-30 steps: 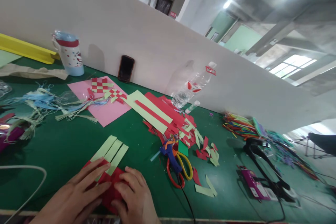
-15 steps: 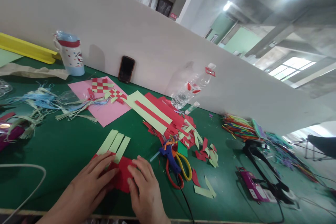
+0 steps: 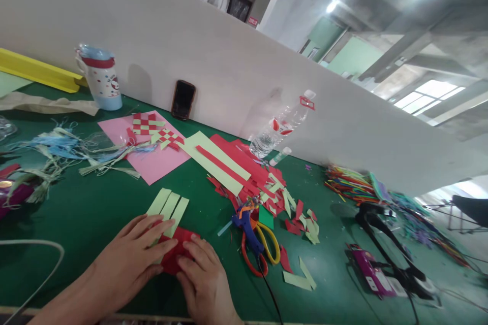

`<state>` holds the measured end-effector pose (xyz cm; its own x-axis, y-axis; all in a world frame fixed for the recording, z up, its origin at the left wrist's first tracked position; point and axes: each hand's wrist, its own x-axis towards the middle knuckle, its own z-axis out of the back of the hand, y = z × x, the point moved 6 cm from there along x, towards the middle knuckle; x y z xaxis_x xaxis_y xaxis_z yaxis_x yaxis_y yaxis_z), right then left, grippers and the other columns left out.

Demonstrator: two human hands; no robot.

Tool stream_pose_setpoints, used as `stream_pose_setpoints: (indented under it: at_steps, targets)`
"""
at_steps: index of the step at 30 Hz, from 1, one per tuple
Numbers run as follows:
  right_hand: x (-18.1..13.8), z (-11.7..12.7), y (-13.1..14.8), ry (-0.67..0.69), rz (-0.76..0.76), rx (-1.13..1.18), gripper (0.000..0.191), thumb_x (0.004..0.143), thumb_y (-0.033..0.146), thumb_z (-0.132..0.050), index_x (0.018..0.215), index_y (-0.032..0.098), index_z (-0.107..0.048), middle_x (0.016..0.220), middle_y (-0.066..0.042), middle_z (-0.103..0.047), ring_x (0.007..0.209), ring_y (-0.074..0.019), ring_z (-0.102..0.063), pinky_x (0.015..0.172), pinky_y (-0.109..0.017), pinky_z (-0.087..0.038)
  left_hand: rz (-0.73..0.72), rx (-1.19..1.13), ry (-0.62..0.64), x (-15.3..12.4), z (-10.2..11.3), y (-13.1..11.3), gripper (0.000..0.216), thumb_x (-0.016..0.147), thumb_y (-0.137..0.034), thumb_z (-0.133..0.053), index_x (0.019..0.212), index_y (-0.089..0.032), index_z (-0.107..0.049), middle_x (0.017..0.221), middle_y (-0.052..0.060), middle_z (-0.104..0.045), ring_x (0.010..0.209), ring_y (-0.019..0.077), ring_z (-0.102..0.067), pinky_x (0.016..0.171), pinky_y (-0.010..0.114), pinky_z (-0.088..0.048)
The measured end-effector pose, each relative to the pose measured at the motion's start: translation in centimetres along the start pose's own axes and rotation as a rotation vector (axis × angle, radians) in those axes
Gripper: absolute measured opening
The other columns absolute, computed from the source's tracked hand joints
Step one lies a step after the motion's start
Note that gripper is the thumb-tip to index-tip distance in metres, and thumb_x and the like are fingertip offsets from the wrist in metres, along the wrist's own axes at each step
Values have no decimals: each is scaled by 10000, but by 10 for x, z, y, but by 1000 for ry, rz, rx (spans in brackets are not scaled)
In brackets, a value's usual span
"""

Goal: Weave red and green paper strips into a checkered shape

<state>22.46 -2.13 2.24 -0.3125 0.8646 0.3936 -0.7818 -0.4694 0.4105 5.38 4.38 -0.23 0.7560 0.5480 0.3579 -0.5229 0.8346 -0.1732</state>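
Note:
A piece of red paper (image 3: 176, 251) lies between my hands near the table's front edge. Pale green paper strips (image 3: 168, 204) stick out from its far side, side by side with narrow gaps. My left hand (image 3: 139, 246) covers the left part, its fingers across the red paper and the strips' lower ends, the thumb at the near edge. On the right side, my right hand (image 3: 204, 274) grips the red paper with fingers on top and thumb close to the near edge. The paper bulges slightly between them. My hands hide most of its outline.
Right of my hands lie scissors (image 3: 275, 248) and a blue glue gun (image 3: 249, 233) with its cord. Beyond are red and green scraps (image 3: 229, 165), a water bottle (image 3: 280, 129) and pink paper (image 3: 160, 162) bearing woven checkered pieces. A phone (image 3: 183, 100) leans on the partition.
My right hand has shifted slightly left and closed in on the red paper, which now bulges. My left fingers have spread a little over the strips. The person behind the partition has moved right.

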Motion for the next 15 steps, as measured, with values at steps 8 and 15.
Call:
stream_pose_setpoints:
  at_steps: [8,15]
  targets:
    - [-2,-4,-2,25,-11,-1,188,979,257,-632,1145,231,-715,1236,-99,-756,1265,-277,-671,1090,-434,-560,81,9,18,9,-1,3,595,819,-185,-644,1353,-449,-635,1488,-106,-626,1462,199,-454,1288,419,-175]
    - [-2,-2,-1,-8,-11,-3,177,995,270,-605,1129,229,-713,1217,-98,-765,1233,-289,-688,1064,-458,-583,-27,142,-134,-6,7,1,383,942,-294,-614,1313,-366,-677,1410,-34,-679,1360,195,-542,1297,376,-150]
